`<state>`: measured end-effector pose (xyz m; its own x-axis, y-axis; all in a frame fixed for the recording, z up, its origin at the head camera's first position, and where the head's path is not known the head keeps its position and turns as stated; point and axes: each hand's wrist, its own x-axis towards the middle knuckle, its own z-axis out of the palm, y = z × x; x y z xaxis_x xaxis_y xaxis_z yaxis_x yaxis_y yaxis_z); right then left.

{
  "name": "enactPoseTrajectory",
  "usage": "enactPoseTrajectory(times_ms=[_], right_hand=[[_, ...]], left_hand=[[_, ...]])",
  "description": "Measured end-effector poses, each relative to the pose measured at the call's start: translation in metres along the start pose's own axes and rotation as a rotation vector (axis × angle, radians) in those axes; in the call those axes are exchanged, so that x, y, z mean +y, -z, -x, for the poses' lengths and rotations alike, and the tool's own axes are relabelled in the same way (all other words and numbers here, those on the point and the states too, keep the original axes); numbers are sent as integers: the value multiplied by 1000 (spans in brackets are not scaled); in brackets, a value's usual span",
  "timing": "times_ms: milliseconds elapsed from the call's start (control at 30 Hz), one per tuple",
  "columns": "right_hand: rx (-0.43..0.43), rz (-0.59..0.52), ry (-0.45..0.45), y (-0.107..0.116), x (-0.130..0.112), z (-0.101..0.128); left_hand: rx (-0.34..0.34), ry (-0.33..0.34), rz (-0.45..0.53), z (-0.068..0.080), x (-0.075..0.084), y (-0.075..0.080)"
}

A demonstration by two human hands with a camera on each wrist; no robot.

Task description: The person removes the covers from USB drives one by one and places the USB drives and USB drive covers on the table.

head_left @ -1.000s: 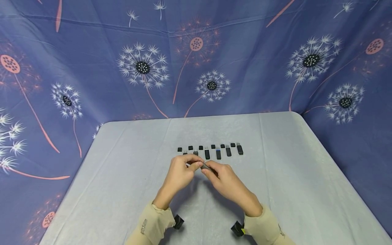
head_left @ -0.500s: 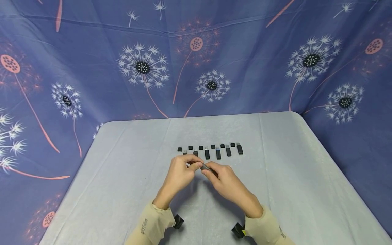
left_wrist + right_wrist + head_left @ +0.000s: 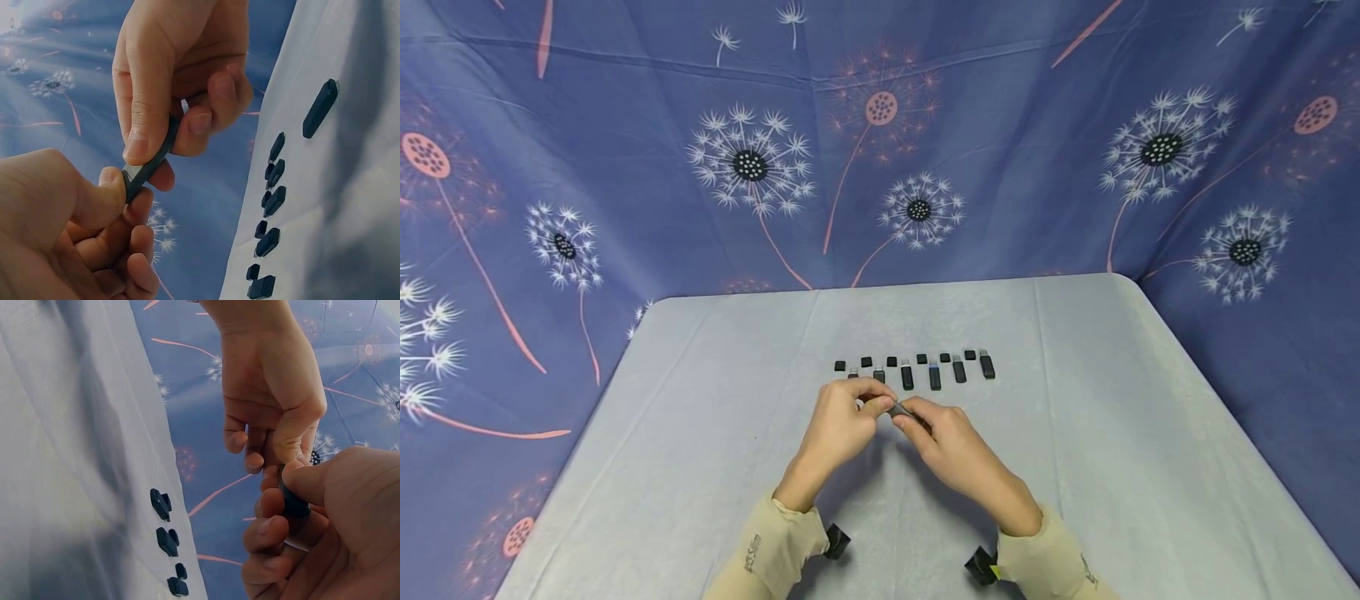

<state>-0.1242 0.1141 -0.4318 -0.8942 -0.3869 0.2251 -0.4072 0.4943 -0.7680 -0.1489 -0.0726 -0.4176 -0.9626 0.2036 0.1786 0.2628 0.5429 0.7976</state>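
A dark grey USB stick [image 3: 152,159] is held between both hands above the table. My left hand [image 3: 842,421] pinches one end between thumb and index finger; this end shows as a slightly separate section, like a cap. My right hand [image 3: 958,442] grips the longer body, thumb on top and fingers curled beneath. In the left wrist view, the left hand comes from the lower left and the right hand [image 3: 169,69] from above. The fingers hide much of the stick, and its plug does not show.
Several uncapped USB sticks [image 3: 935,377] lie in a row beyond the hands, each with a small black cap [image 3: 922,359] near its plug. One longer dark stick [image 3: 320,109] lies apart from the row. A pale cloth covers the table [image 3: 700,400]; a patterned curtain [image 3: 1000,150] hangs behind.
The right hand and the held stick have shifted slightly left, and a little more of the stick shows between the hands. The row on the table is unchanged.
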Motion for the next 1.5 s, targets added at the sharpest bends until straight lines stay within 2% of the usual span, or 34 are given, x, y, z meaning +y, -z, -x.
enactPoseTrajectory(times_ms=[533,933,1133,1333,1500], right_hand=[[1,0,-5,2,-2,-1],[7,8,-5,3,-2,0],[35,-2,-12,4,-2,0],[67,-18,-46,3,-3,1],[33,-29,-44,3,-5,2]], left_hand=[[-17,37,6,-2,4,2],[-25,12,14,-4,4,-1],[-20,-27,27,-5,3,-2],[-55,-65,47,-6,3,0],[-75,-58,43,-6,2,3]])
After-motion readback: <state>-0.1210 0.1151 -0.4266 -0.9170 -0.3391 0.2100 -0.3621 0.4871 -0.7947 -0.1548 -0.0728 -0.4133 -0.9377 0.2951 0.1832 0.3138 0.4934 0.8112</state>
